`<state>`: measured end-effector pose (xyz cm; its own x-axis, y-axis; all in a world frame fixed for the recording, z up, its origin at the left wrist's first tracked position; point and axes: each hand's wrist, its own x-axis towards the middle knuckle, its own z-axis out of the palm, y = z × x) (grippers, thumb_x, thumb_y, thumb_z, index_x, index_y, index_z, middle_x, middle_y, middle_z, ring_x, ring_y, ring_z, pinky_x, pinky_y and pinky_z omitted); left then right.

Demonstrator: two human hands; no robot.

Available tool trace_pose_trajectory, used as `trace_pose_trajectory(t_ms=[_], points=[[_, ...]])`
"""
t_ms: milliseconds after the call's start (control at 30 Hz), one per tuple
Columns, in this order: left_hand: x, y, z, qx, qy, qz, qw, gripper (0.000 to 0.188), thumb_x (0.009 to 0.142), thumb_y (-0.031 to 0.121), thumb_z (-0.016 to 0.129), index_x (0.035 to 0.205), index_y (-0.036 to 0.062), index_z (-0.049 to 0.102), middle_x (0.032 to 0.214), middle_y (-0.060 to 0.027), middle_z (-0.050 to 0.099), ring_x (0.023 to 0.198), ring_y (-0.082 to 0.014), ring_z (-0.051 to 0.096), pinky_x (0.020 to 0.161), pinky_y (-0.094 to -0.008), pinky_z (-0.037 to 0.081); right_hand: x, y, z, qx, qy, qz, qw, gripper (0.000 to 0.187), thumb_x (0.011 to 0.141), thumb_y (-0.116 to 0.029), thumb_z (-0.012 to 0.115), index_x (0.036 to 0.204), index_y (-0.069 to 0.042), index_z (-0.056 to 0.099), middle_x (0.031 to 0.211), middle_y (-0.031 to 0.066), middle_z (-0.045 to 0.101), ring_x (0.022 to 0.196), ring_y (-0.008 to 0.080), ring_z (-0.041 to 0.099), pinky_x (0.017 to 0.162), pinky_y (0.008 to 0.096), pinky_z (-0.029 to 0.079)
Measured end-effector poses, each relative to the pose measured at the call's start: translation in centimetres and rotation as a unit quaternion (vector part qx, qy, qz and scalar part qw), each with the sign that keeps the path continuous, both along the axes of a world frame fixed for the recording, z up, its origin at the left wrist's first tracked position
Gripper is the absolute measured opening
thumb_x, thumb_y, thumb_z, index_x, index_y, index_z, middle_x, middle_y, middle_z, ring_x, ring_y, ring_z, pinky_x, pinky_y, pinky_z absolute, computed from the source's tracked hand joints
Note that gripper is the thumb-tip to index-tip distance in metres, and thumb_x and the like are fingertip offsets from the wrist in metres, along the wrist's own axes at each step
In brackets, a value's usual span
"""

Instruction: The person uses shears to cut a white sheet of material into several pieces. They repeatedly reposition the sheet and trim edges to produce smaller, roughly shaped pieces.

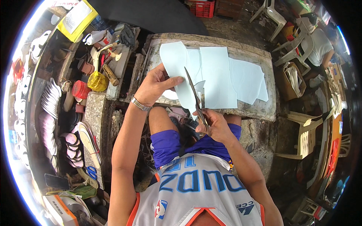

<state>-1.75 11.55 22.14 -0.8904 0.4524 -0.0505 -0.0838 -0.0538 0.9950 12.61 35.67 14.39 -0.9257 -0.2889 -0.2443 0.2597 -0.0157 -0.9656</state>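
Observation:
My left hand [156,84] pinches a pale blue sheet [175,60] with a rounded top, thumb on its face and fingers behind. My right hand [214,124] is closed round the handles of a pair of dark metal scissors [198,98]. The blades point up and away, lying along the right edge of the held sheet. A narrow pointed strip hangs at the sheet's lower end by the scissors. Beyond my hands, several more pale blue pieces [217,75] lie overlapping on a worn wooden table [258,54]. Whether the blades are touching the sheet I cannot tell.
At the left are a yellow container [98,81], a red container [80,89], sandals [89,141] and stacked soles [51,98]. Plastic chairs [301,135] stand at the right, near a cardboard box [294,81]. Another person [318,47] sits at the far right. A red crate [202,8] is at the back.

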Motion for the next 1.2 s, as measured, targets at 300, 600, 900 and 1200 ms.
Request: trace_pose_trajectory(t_ms=[300,600,900,1200], points=[[-0.2,0.4,-0.4,0.011,-0.012,0.007,1.000,0.042,0.093,0.008,0.081,0.131,0.0019,0.065,0.111,-0.0047,0.075,0.095,-0.0130,0.072,0.083,-0.0310,0.059,-0.2,-0.1,-0.2,-0.001,-0.001,-0.007,1.000,0.065,0.078,-0.042,0.095,0.123,-0.003,0.069,0.087,-0.0039,0.063,0.076,0.0057,0.055,0.067,0.0240,0.047],[-0.1,1.5,-1.4,0.058,-0.044,0.042,0.996,0.051,0.092,0.005,0.080,0.138,0.0035,0.058,0.116,-0.0055,0.073,0.096,-0.0144,0.073,0.081,-0.0335,0.062,-0.3,-0.5,-0.7,-0.009,-0.019,-0.021,1.000,0.059,0.081,-0.042,0.093,0.121,-0.004,0.070,0.080,-0.0049,0.060,0.072,0.0052,0.052,0.064,0.0241,0.043],[-1.3,2.0,-2.7,0.135,-0.128,0.114,0.976,0.024,0.097,0.014,0.077,0.119,0.0086,0.070,0.107,-0.0032,0.075,0.090,-0.0121,0.074,0.069,-0.0303,0.061,-0.9,-0.3,-1.6,-0.056,-0.039,-0.015,0.998,0.056,0.087,-0.027,0.090,0.131,-0.002,0.066,0.080,-0.0031,0.059,0.068,0.0053,0.055,0.062,0.0231,0.044],[-0.1,3.5,-4.1,0.106,-0.107,0.123,0.981,0.027,0.096,0.014,0.078,0.121,0.0073,0.070,0.109,-0.0044,0.076,0.093,-0.0134,0.073,0.067,-0.0291,0.061,-3.0,-0.3,-3.3,-0.160,-0.014,-0.053,0.986,0.060,0.084,-0.045,0.092,0.118,-0.003,0.066,0.083,-0.0014,0.061,0.070,0.0085,0.057,0.067,0.0267,0.049]])
